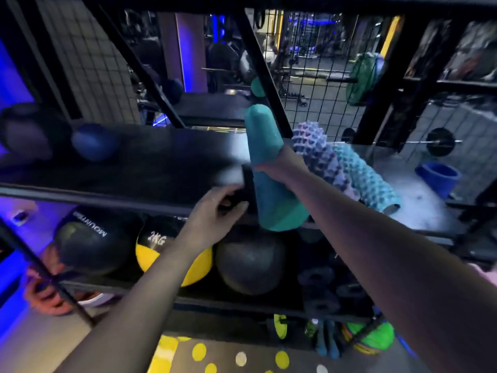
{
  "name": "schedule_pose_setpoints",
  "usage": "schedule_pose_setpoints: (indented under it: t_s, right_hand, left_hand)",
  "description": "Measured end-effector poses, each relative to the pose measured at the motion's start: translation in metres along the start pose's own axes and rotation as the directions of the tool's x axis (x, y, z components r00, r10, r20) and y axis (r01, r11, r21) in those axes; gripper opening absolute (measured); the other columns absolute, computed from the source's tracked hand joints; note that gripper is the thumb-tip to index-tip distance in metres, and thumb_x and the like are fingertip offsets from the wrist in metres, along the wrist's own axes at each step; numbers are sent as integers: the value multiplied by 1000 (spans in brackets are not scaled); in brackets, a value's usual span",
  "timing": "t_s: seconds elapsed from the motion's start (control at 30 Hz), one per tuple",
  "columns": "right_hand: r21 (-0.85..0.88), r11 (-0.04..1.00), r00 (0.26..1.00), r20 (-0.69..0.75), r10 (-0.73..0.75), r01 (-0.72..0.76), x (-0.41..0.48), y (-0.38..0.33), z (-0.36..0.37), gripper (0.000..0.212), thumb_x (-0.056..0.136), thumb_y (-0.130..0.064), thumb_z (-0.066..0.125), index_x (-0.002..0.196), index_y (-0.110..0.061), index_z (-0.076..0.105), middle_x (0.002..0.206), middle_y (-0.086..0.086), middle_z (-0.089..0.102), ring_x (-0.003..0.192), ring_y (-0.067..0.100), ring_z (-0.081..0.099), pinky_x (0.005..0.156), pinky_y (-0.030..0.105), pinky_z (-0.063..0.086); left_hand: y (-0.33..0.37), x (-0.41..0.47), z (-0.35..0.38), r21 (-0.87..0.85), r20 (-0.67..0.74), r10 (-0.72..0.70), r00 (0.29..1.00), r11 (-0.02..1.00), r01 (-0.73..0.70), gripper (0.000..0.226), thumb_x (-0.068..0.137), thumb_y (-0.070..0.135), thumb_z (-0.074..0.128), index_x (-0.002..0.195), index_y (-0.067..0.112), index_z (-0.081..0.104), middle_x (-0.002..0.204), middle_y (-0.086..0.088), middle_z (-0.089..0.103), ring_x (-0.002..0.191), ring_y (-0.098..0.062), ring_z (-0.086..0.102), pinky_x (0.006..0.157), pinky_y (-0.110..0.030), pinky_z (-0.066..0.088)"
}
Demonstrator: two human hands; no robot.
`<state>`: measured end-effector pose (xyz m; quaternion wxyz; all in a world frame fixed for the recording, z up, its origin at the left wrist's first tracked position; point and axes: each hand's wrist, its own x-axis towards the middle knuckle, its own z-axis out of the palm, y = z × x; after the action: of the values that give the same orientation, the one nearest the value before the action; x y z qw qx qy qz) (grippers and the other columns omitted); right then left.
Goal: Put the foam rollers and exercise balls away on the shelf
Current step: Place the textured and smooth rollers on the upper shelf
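Head camera view, looking down at a black metal shelf (113,189) in a dim gym lit blue. Both bare arms reach forward. The right hand (279,165) is stretched out with its fingers wrapped around the middle of a smooth teal foam roller (265,157), which lies tilted on the upper shelf board with its near end sticking out past the front edge. The left hand (215,211) sits lower and just left of the roller, its fingers curled shut around a small black object (248,189); blur makes it hard to say what that object is. Just right of the teal roller, touching it or nearly so, lie two knobbly rollers side by side: a purple textured roller (320,154) and a light blue textured roller (368,179). Far left on the same board rest a dark ball (29,130) and a blue ball (94,142). The shelf below holds a black medicine ball (91,243), a yellow and black ball (153,251) marked 2KG, and a grey ball (250,262).
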<state>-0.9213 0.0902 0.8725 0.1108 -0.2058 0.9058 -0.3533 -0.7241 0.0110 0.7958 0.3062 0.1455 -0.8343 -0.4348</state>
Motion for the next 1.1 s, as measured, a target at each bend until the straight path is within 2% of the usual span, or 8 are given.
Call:
schedule_pose_setpoints:
  t_s: [0.1,0.23,0.33,0.43,0.57,0.7,0.8,1.1]
  right_hand:
    - [-81,995,998,-43,47,-51,47,4,14,76,83,-50,69,146,-17,41,135,15,53,118,40,58,98,50,54]
    - [-115,991,997,27,-66,68,64,20,24,39,95,-36,56,121,-8,60,118,17,65,100,37,66,85,48,59]
    - [-206,967,987,78,-139,153,59,31,12,35,101,-34,51,117,-7,67,115,17,68,101,36,66,84,44,57]
    - [-182,959,975,-23,-223,215,45,39,-16,25,99,-22,51,97,-11,73,95,12,71,85,30,67,68,34,51]
    - [-358,924,902,-341,-266,137,21,64,-52,29,98,-31,55,115,-14,71,115,16,67,108,35,59,87,43,51]
    - [-343,908,969,-134,206,-240,0,105,-62,76,86,-63,61,149,-28,38,143,16,52,133,39,47,109,47,40]
    - [-346,908,967,-168,189,-238,-17,111,-47,89,88,-69,56,160,-40,12,149,17,45,135,43,46,111,50,40]
    - [-571,803,957,-291,-5,-169,-44,64,-9,56,94,-56,57,139,-25,47,141,14,51,125,45,50,103,51,38]
  left_hand:
    - [-2,26,26,10,165,54,985,998,-56,72,68,64,75,133,58,45,133,32,49,121,15,49,100,-14,46]
    - [-29,50,53,157,265,63,962,982,-108,104,71,60,81,156,45,22,160,7,30,141,4,33,116,-24,36]
    - [-46,70,67,277,226,24,974,957,-88,88,84,43,76,154,44,23,164,-4,28,143,-20,43,112,-41,45]
    - [-51,91,74,252,259,71,963,958,-139,74,87,31,70,150,40,33,161,-2,32,139,-25,48,108,-45,48]
    - [-43,107,79,235,289,99,952,957,-171,74,87,17,74,147,43,40,157,-4,36,137,-23,47,112,-37,44]
    - [-42,108,76,197,331,126,935,960,-199,72,88,8,72,148,36,45,153,-6,39,138,-25,46,115,-39,42]
    - [-45,107,66,183,369,114,922,964,-192,69,92,9,68,150,37,41,155,-5,40,141,-25,45,115,-40,41]
    - [-44,110,41,279,462,57,885,938,-205,63,101,8,50,152,39,32,158,-9,38,136,-34,48,108,-42,45]
